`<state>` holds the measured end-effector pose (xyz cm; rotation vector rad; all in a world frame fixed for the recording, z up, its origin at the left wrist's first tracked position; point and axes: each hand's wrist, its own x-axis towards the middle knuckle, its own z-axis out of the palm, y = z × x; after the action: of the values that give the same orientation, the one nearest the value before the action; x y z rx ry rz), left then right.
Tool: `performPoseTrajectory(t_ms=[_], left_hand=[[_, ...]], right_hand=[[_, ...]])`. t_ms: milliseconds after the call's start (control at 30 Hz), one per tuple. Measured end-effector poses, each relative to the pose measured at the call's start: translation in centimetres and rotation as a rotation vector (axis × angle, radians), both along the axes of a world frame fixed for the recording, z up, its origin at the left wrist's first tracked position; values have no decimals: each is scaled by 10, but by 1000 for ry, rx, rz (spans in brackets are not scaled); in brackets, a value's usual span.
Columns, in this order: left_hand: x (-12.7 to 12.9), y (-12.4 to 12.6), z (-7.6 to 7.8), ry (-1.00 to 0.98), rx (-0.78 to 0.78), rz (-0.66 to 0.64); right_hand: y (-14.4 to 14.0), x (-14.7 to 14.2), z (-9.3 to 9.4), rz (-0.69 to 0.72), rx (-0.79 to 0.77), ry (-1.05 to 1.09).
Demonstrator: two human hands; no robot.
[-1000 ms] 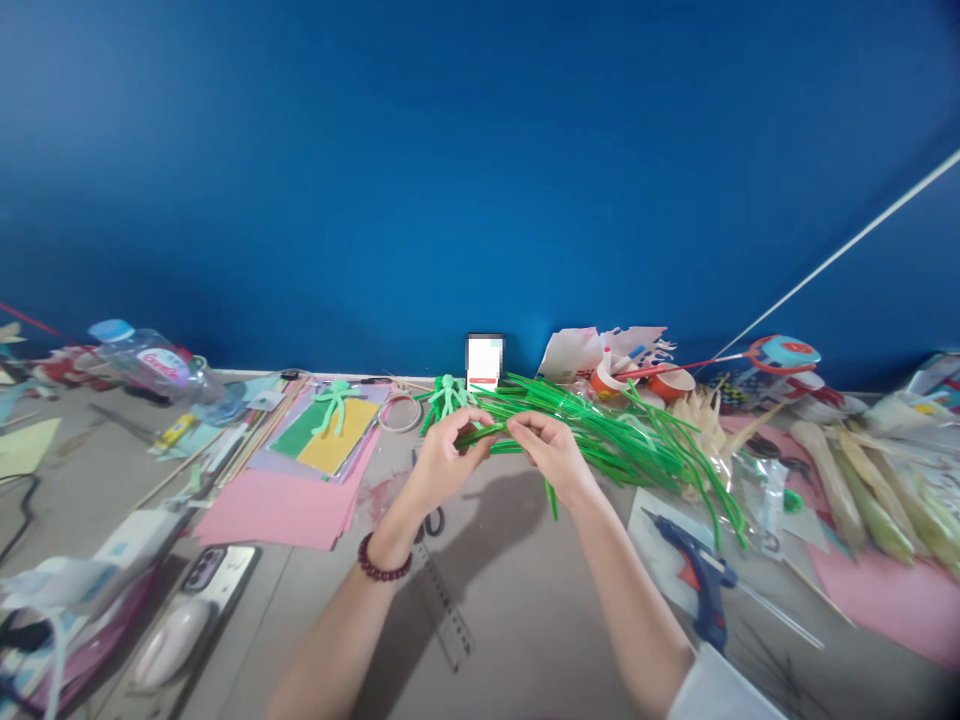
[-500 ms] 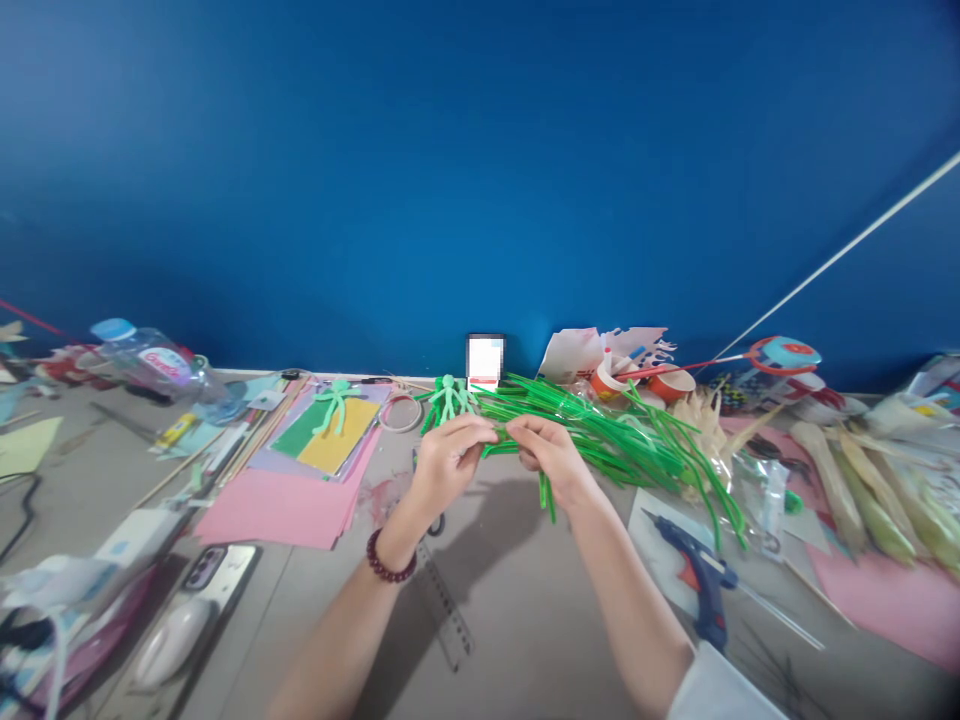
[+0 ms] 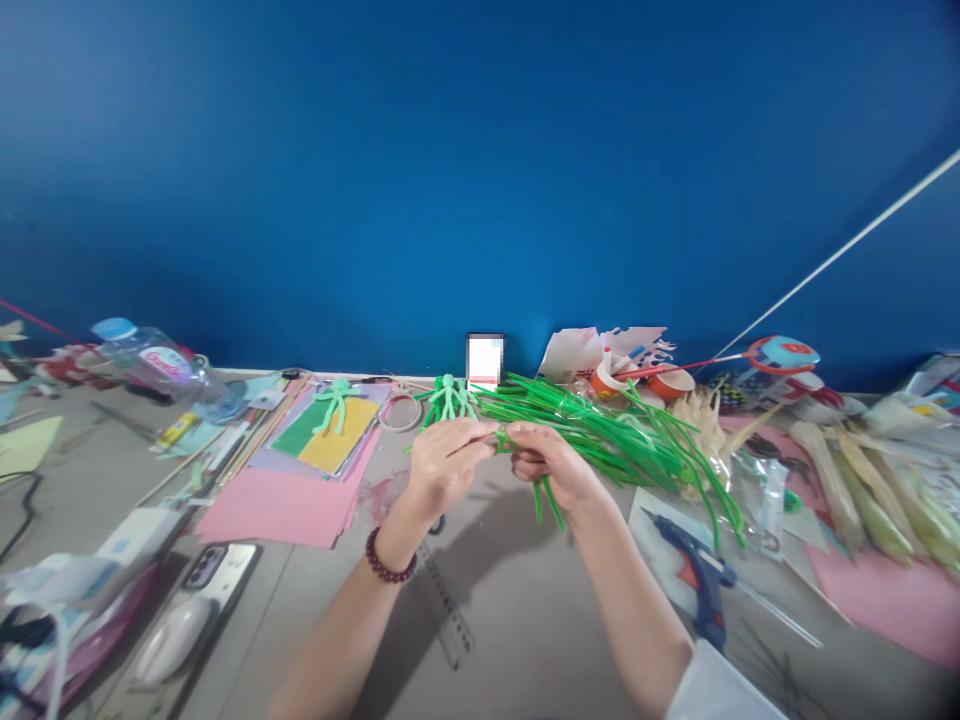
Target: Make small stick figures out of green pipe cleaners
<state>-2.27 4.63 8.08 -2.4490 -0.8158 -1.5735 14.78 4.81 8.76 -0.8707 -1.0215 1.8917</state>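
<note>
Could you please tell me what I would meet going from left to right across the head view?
Clear plastic bottle, leftmost light green figure, ring, left hand, right hand, glue gun, pink sheet at the far right. The green strands held there overlap the hands, so I leave them out.

I have a blue wall [image 3: 480, 180] at the back, and a clear bottle [image 3: 154, 360] with a light-blue cap tilts at the far left. Pink paper [image 3: 274, 512] lies on the tabletop [image 3: 525, 625], green and yellow sheets [image 3: 349, 432] at its far end, a ring of tape [image 3: 400, 412] just right of them. Nearer me, a white mouse [image 3: 174, 642] overlaps a phone [image 3: 238, 562]; whether it rests there, I can't tell. A clear ruler [image 3: 448, 610] lies flat. To my right I see a dark-blue glue gun [image 3: 705, 580] and some husk-wrapped corn [image 3: 885, 530].
</note>
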Motion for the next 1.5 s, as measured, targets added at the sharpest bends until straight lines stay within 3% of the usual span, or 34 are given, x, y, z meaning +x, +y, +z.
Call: performPoseTrajectory(t_ms=[267, 567, 667, 867, 1233, 1400, 1500], left_hand=[[-4, 3, 2, -53, -114, -58], [-5, 8, 3, -119, -181, -100], [-5, 9, 3, -120, -201, -100], [-9, 9, 3, -22, -123, 61], [-25, 13, 1, -59, -78, 295], [-31, 13, 5, 20, -197, 449], [-29, 9, 10, 46, -256, 444]], right_hand=[[-2, 2, 6, -245, 377, -320], [-3, -8, -1, -268, 244, -277], [-2, -7, -4, -316, 264, -336], [0, -4, -8, -404, 455, -437], [0, 4, 0, -480, 308, -353], [2, 3, -3, -529, 296, -312], [3, 1, -4, -567, 297, -281]])
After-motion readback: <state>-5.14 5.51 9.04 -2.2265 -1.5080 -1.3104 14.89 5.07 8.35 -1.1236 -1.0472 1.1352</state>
